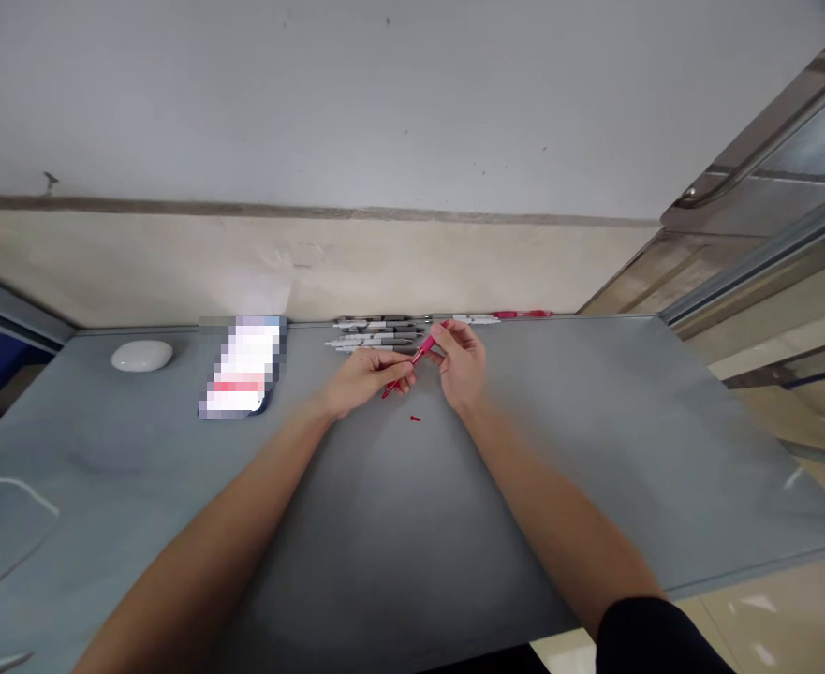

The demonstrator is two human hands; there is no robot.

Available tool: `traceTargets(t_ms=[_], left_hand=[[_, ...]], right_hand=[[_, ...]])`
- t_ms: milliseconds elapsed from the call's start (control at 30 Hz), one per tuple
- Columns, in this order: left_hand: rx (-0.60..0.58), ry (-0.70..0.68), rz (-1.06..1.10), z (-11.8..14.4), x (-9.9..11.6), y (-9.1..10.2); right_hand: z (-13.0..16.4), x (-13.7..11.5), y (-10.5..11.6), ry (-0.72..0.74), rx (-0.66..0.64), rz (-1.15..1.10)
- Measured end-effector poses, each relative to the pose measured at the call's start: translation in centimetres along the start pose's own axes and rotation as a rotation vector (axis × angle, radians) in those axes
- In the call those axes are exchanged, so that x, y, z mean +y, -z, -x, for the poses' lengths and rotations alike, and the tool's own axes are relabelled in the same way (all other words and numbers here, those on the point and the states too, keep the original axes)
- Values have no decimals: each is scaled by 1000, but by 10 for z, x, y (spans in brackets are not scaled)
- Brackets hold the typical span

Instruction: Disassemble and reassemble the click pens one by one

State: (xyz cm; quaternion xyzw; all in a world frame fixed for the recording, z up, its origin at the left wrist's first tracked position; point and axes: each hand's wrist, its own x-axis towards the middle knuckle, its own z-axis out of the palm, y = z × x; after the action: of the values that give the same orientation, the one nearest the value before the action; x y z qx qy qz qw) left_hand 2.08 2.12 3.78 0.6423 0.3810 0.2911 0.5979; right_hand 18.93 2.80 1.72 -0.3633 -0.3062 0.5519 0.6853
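Observation:
Between my two hands is a red pen [423, 350], tilted with its lower end toward the left. The fingers of my left hand [364, 376] pinch its lower part. My right hand [464, 363] grips the upper part near the wall. A small red piece [415, 418], perhaps a pen clip, lies on the table just below the hands. Behind my left hand, several white and grey pens [376, 328] lie side by side. More white pens [474, 319] and red pens [522, 314] lie along the wall to the right, partly hidden by my right hand.
The grey table [595, 412] meets a pale wall [398, 262] at its back edge. A phone with a blurred bright screen [242, 367] and a white computer mouse [141, 356] are on the left. A white cable [39, 496] curves at the near left.

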Motion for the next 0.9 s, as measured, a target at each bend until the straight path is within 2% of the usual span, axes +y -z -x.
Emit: traceTargets(t_ms=[433,900], left_hand=[[-109,-50,17,2,-8,6],[-165,-28,67,2,-15,11]], right_hand=[[3,-3,1,-50,-46,26],[3,-3,1,-61,-86,90]])
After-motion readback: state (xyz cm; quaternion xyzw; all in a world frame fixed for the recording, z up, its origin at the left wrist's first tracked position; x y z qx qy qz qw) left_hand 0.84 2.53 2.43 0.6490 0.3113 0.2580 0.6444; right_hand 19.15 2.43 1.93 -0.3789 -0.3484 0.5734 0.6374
